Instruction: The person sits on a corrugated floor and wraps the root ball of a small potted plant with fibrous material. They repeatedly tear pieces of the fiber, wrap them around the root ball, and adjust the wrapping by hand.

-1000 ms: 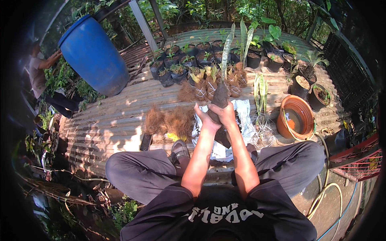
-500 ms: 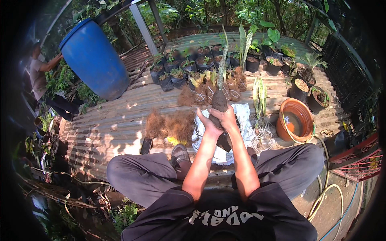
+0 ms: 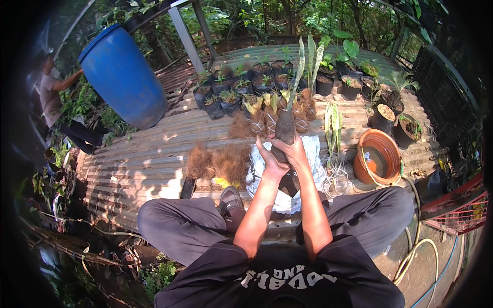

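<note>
A snake plant (image 3: pixel 296 81) stands upright between my hands, its single tall leaf rising from a long lump of dark, wet soil (image 3: pixel 285 127). My right hand (image 3: pixel 294 152) wraps round the lump's lower right side. Against its lower left my left hand (image 3: pixel 270 160) is cupped, with some fingers pointing up. The lump's underside is mostly hidden by my palms. Below them lies a white sack (image 3: pixel 257 179) with dark soil (image 3: pixel 290 184) on it. Brown coconut fibre (image 3: pixel 226 161) lies to the left. Another snake plant (image 3: pixel 334 128), bare-rooted, lies on the right.
Several fibre-wrapped plants (image 3: pixel 258 122) stand beyond my hands, before rows of black potted plants (image 3: pixel 229 97). An orange-brown bucket (image 3: pixel 359 164) of water with a hose (image 3: pixel 416 195) stands right. Far left, a person (image 3: pixel 54 97) touches a blue barrel (image 3: pixel 123 77). Corrugated sheeting (image 3: pixel 138 164) covers the ground.
The soil lump and plant have shifted slightly right, and the leaf now leans further right. Both hands still hold the lump, the left one with its fingers a little more apart from it.
</note>
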Available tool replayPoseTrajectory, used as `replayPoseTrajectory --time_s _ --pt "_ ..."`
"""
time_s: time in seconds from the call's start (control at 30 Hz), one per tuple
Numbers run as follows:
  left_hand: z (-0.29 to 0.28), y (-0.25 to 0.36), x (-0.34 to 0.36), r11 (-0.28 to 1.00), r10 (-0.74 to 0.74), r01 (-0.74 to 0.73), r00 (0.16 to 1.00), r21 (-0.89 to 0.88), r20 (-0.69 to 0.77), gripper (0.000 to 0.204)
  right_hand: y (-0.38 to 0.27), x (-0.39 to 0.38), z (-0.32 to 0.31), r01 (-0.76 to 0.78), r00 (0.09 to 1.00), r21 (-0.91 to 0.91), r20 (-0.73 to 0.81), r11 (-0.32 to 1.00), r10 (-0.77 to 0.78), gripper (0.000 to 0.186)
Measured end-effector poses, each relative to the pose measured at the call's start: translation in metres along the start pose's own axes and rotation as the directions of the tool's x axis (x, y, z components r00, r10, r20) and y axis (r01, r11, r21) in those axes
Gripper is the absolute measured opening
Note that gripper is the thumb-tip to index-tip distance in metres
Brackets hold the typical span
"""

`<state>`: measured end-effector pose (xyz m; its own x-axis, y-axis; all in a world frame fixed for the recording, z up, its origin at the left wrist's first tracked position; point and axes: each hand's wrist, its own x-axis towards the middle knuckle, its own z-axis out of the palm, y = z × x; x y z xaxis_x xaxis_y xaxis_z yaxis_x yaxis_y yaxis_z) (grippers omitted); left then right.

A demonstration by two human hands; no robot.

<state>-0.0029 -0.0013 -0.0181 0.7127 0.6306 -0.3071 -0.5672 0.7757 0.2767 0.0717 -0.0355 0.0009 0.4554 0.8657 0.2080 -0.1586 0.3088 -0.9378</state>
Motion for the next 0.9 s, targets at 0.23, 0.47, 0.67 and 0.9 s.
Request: replayPoseTrajectory --time_s 0.23,0.47,0.67,0.9 --pt "-0.009 0.014 0.002 1.000 -0.012 0.012 1.000 -0.028 0.028 0.099 0.000 -0.005 0.016 0.019 0.987 -0.265 -0.147 0.964 -0.060 0.039" --pt "-0.014 0.032 0.001 0.989 -0.073 0.107 0.952 -0.100 0.296 0.096 -0.013 0.004 0.007 0.178 0.979 0.174 0.070 0.969 -0.192 0.049" --pt "-0.023 0.024 0.006 0.992 -0.115 0.127 0.959 -0.029 0.258 0.085 -0.007 -0.006 0.015 0.053 0.990 -0.176 -0.118 0.983 -0.074 0.027" --pt "-0.022 0.029 0.002 0.989 -0.105 0.122 0.977 -0.084 0.183 0.079 -0.001 -0.005 0.007 0.098 0.994 -0.079 -0.049 0.992 -0.102 0.025"
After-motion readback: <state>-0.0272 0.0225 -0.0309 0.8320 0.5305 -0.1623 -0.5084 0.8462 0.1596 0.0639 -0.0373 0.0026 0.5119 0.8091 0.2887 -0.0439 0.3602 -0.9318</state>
